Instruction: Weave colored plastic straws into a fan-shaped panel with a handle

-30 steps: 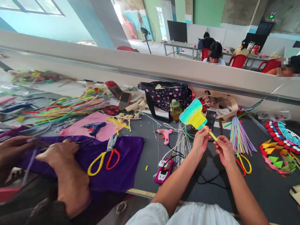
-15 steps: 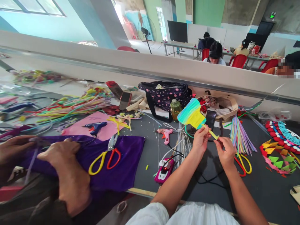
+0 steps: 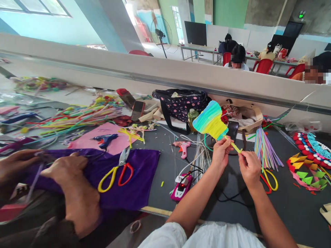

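A flat fan-like piece [image 3: 211, 120] in blue, turquoise and yellow stripes is held up over the dark table, with a thin yellow handle [image 3: 236, 147] pointing down to the right. My left hand [image 3: 221, 151] pinches the handle close to the coloured part. At the handle's lower end, the fingertips of my right hand [image 3: 249, 167] are closed on it. Below and left of the piece lies a pink glue gun [image 3: 183, 148]. A bundle of pastel strips [image 3: 266, 148] and scissors with red and yellow handles [image 3: 271, 181] are just right of my right hand.
A co-worker's hands [image 3: 68, 168] work at the left over a purple cloth [image 3: 139, 172], with scissors [image 3: 124, 158] on it. A magenta power strip [image 3: 181, 187], dark bag [image 3: 183, 103], bottle [image 3: 192, 119] and beaded crafts [image 3: 307, 175] surround my arms.
The striped piece has tilted and shifted slightly left and down. My right hand has moved slightly and still pinches the handle's end.
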Demonstrator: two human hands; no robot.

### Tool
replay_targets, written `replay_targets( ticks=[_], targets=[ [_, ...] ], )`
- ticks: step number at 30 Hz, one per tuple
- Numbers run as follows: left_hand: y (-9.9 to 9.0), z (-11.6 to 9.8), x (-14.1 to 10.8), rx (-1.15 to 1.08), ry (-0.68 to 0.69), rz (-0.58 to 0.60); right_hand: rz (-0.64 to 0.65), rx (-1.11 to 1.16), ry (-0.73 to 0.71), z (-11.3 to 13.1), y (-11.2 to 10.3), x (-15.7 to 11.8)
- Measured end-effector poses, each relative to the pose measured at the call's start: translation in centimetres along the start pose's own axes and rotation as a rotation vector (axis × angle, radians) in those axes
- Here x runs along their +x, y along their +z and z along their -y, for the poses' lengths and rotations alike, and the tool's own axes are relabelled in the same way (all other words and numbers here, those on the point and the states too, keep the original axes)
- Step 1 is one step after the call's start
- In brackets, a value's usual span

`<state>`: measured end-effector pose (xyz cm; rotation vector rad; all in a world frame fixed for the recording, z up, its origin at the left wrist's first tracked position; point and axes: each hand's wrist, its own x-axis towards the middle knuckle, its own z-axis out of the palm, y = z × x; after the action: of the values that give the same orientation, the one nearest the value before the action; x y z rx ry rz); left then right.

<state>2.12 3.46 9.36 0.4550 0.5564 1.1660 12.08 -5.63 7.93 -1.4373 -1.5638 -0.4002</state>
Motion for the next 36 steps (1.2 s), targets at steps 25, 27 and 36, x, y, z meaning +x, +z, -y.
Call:
replay_targets(
  ticks=[25, 27, 36],
  targets=[
    [0.3, -0.6, 0.4, 0.152, -0.026, 0.201, 0.499, 1.524, 1.217, -0.7, -0.6, 1.2],
    [0.4, -0.5, 0.5, 0.162, -0.017, 0.169, 0.465, 1.509, 1.2, -0.8, -0.2, 0.9],
    [-0.2, -0.1, 1.0, 0.135, 0.019, 0.019, 0.102, 0.303, 0.343, -1.0, 0.6, -1.1]
  ],
)
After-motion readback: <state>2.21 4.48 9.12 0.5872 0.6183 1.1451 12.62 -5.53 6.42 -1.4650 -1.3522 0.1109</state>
